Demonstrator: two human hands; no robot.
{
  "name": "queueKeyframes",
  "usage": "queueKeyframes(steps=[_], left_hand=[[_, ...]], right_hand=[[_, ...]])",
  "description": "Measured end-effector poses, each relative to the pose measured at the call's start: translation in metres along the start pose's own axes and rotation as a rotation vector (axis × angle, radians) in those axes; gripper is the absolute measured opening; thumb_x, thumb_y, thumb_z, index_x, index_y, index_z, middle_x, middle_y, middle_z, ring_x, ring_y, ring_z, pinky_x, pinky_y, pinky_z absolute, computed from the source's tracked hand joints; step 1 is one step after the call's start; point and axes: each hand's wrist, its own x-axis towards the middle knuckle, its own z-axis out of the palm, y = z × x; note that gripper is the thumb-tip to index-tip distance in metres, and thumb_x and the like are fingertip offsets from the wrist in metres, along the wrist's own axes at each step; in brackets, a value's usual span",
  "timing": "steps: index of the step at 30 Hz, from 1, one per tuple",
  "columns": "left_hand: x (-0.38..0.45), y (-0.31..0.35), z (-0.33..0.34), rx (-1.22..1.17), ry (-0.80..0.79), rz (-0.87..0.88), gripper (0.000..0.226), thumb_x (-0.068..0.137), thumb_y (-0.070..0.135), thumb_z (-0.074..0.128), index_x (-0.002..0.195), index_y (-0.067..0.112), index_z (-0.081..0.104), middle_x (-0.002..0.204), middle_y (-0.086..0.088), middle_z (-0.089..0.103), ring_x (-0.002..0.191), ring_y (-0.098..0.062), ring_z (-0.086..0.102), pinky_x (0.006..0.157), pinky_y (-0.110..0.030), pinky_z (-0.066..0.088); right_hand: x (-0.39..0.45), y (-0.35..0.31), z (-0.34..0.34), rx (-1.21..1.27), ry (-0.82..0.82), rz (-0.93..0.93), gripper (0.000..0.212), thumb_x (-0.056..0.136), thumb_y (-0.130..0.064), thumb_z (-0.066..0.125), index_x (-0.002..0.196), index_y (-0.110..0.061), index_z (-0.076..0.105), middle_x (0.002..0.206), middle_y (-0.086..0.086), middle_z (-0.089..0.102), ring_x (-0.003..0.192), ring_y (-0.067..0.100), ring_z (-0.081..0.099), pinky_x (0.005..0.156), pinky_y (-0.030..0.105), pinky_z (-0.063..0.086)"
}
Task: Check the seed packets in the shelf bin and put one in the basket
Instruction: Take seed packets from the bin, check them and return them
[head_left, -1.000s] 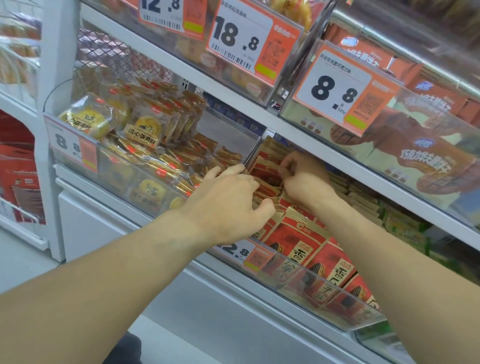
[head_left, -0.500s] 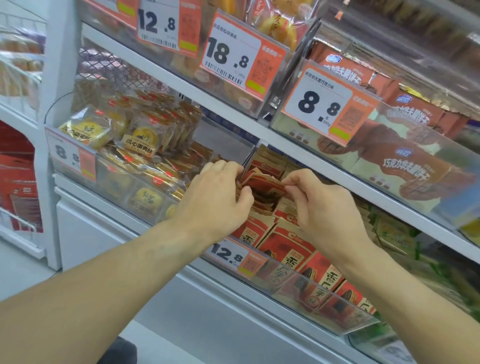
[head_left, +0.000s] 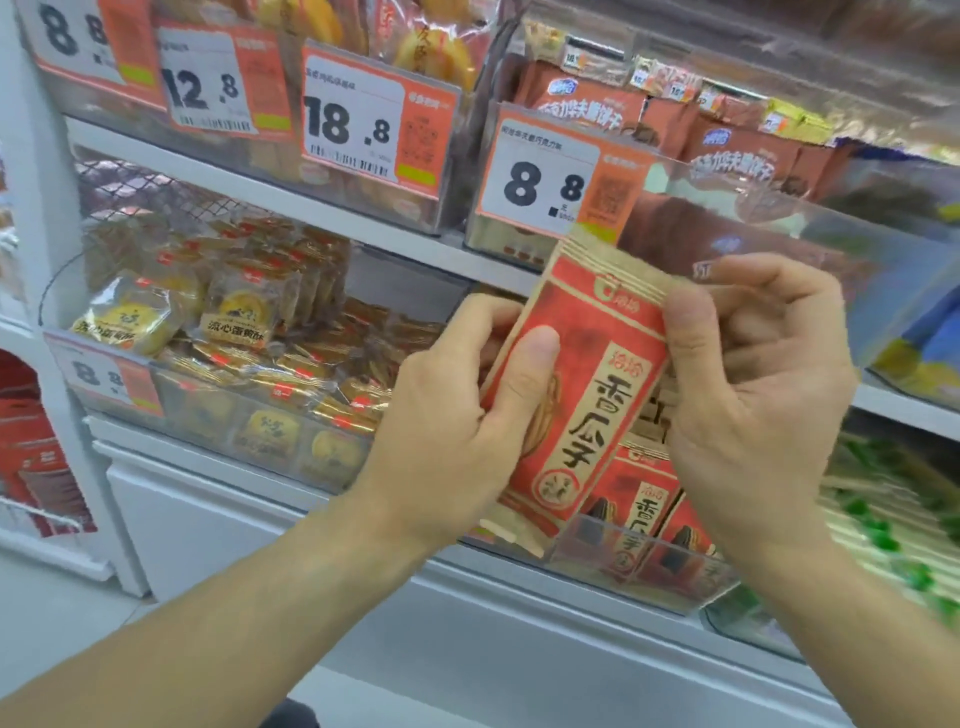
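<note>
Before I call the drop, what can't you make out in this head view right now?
- Basket: not in the head view at all.
- Back of the held seed packet: faces away; the left hand and right hand cover its edges.
- Packets left in the bin: mostly hidden behind hands and packet.
- Green items at right: motion-blurred.

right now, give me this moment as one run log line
stage: checking packet | left hand: holds seed packet | right hand: pinches its top edge | packet: lifted above shelf bin | basket: not in view
</note>
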Motion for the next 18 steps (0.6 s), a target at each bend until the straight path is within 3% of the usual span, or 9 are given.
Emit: queueKeyframes(steps=[4, 7, 9, 14, 18], left_hand=[[-0.015, 0.001, 0.015, -0.145, -0.08, -0.302, 0.033, 0.095, 0.049, 0.046, 0.1, 0.018, 0.057, 0.085, -0.001, 0.076, 0.076, -0.015, 0.074, 0.068, -0.038, 0.06], [-0.022, -0.006, 0.025, -0.096, -0.108, -0.404, 0.037, 0.095, 0.05, 0.046, 0.094, 0.015, 0.058, 0.081, -0.003, 0.076, 0.073, -0.018, 0.073, 0.069, -0.038, 0.06], [-0.028, -0.009, 0.032, -0.115, -0.111, -0.458, 0.034, 0.099, 0.043, 0.047, 0.086, 0.013, 0.055, 0.073, -0.002, 0.074, 0.065, -0.014, 0.07, 0.061, -0.029, 0.057], [-0.037, -0.011, 0.051, -0.193, -0.053, -0.593, 0.035, 0.1, 0.034, 0.051, 0.074, 0.012, 0.045, 0.061, -0.008, 0.067, 0.054, -0.016, 0.064, 0.049, -0.024, 0.051], [-0.037, -0.01, 0.064, -0.206, 0.021, -0.607, 0.035, 0.099, 0.033, 0.053, 0.069, 0.015, 0.045, 0.065, -0.016, 0.063, 0.057, -0.023, 0.057, 0.05, -0.032, 0.048]], right_hand=[[-0.023, 0.0, -0.01, 0.178, 0.048, 0.565, 0.025, 0.085, -0.032, 0.067, 0.104, -0.015, 0.063, 0.075, 0.006, 0.076, 0.067, 0.018, 0.073, 0.055, 0.03, 0.059], [-0.043, 0.006, -0.025, 0.169, -0.007, 0.785, 0.024, 0.088, -0.037, 0.063, 0.091, -0.015, 0.072, 0.079, 0.015, 0.077, 0.064, 0.025, 0.074, 0.048, 0.032, 0.058], [-0.055, 0.01, -0.035, 0.161, -0.049, 0.854, 0.029, 0.09, -0.039, 0.06, 0.091, -0.013, 0.075, 0.079, 0.016, 0.077, 0.063, 0.024, 0.074, 0.046, 0.03, 0.056], [-0.072, 0.022, -0.057, 0.153, -0.243, 0.894, 0.038, 0.088, -0.041, 0.055, 0.103, -0.009, 0.07, 0.084, 0.012, 0.079, 0.075, 0.021, 0.077, 0.064, 0.025, 0.06], [-0.071, 0.03, -0.08, 0.12, -0.413, 0.92, 0.038, 0.084, -0.037, 0.06, 0.111, -0.01, 0.066, 0.093, 0.005, 0.08, 0.083, 0.02, 0.078, 0.073, 0.029, 0.063]])
